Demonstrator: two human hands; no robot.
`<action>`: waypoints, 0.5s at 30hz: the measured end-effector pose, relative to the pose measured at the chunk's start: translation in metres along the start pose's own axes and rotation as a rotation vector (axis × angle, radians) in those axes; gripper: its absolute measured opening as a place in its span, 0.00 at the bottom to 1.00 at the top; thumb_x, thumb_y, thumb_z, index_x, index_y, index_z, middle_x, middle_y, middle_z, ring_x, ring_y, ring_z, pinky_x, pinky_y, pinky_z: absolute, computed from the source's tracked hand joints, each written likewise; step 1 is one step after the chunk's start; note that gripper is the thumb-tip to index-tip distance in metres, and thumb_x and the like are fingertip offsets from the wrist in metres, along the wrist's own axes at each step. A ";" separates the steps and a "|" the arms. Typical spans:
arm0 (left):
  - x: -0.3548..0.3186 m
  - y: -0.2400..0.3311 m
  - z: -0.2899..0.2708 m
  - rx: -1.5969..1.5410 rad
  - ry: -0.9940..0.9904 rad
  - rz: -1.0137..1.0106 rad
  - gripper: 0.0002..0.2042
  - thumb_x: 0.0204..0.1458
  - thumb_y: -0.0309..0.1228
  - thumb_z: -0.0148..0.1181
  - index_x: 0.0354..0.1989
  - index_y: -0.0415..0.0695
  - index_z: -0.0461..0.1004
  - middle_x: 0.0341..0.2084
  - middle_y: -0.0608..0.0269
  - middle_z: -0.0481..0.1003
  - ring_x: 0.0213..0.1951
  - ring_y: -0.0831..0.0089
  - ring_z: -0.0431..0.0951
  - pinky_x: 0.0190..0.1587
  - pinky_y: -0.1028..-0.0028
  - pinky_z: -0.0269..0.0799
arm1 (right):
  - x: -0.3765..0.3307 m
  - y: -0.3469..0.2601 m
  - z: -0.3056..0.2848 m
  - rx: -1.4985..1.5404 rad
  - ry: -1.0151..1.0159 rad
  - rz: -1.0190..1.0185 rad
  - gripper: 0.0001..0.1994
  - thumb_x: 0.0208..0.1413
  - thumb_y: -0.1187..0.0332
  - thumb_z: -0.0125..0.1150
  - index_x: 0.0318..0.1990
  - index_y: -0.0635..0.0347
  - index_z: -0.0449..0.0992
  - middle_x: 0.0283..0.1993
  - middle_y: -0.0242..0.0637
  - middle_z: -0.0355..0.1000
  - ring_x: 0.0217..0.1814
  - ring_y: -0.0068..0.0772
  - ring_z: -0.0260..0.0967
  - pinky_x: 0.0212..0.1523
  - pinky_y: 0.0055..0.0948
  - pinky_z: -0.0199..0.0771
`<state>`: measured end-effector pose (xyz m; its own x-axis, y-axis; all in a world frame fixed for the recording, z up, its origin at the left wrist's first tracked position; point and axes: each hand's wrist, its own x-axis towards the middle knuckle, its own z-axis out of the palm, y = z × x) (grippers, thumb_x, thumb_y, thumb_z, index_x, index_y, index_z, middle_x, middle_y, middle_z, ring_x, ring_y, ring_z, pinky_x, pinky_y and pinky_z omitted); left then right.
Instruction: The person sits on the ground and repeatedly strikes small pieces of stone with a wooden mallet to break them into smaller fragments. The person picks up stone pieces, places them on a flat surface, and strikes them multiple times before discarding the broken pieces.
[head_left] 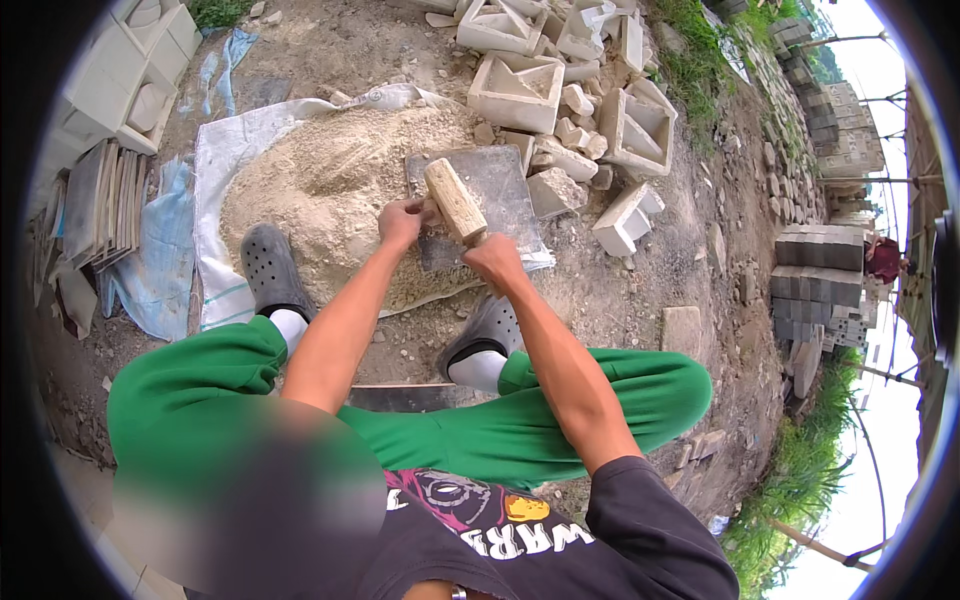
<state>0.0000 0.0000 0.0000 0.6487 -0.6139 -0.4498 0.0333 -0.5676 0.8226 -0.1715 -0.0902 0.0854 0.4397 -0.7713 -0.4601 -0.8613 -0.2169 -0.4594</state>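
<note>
My right hand (495, 262) is closed round the handle end of a wooden mallet (455, 198) with a thick, pale, cylindrical head. The mallet lies slantwise over a dark flat board (505, 185) set on the ground between my feet. Just left of the mallet head, my left hand (402, 222) has its fingers pinched together. A small brownish piece seems to show at its fingertips, partly covered by the mallet, too little to name. Under the board's left side spreads a heap of pale crumbled rubble (300, 190) on a white woven sack (215, 165).
Broken pale concrete blocks (515, 95) and chunks lie beyond the board to the right. At the left stand a stack of thin boards (105, 205), blue plastic sheeting (165, 250) and white hollow blocks (150, 90). Grey block stacks (815, 265) and a person (883, 260) are far right.
</note>
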 end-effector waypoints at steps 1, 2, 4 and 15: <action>-0.002 0.002 0.002 0.013 0.005 0.006 0.18 0.46 0.39 0.75 0.44 0.46 0.85 0.33 0.61 0.85 0.34 0.71 0.83 0.40 0.72 0.76 | 0.004 0.001 -0.007 -0.058 -0.053 0.068 0.18 0.42 0.59 0.65 0.38 0.62 0.83 0.34 0.56 0.79 0.41 0.57 0.79 0.43 0.47 0.77; -0.004 0.005 0.005 0.026 0.010 0.012 0.18 0.45 0.38 0.75 0.45 0.45 0.85 0.32 0.62 0.85 0.33 0.73 0.83 0.39 0.71 0.76 | 0.005 0.002 -0.012 -0.115 -0.105 0.137 0.18 0.42 0.60 0.65 0.38 0.62 0.83 0.32 0.56 0.78 0.39 0.57 0.79 0.42 0.48 0.77; -0.002 0.015 -0.012 0.120 -0.003 0.014 0.18 0.46 0.38 0.75 0.45 0.46 0.84 0.33 0.62 0.85 0.33 0.72 0.83 0.39 0.72 0.76 | -0.003 -0.021 -0.015 0.054 -0.007 0.019 0.18 0.42 0.60 0.65 0.38 0.65 0.82 0.34 0.57 0.78 0.40 0.57 0.79 0.43 0.47 0.77; -0.004 0.008 -0.013 0.098 -0.033 -0.017 0.18 0.47 0.39 0.73 0.46 0.46 0.84 0.37 0.59 0.84 0.38 0.68 0.84 0.44 0.69 0.76 | -0.019 -0.023 -0.004 0.082 0.038 0.040 0.20 0.42 0.60 0.64 0.36 0.71 0.82 0.36 0.60 0.79 0.43 0.61 0.78 0.46 0.47 0.77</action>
<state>0.0072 0.0050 0.0132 0.6231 -0.6205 -0.4762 -0.0314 -0.6282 0.7774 -0.1611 -0.0730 0.1081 0.3943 -0.8006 -0.4512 -0.8534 -0.1368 -0.5030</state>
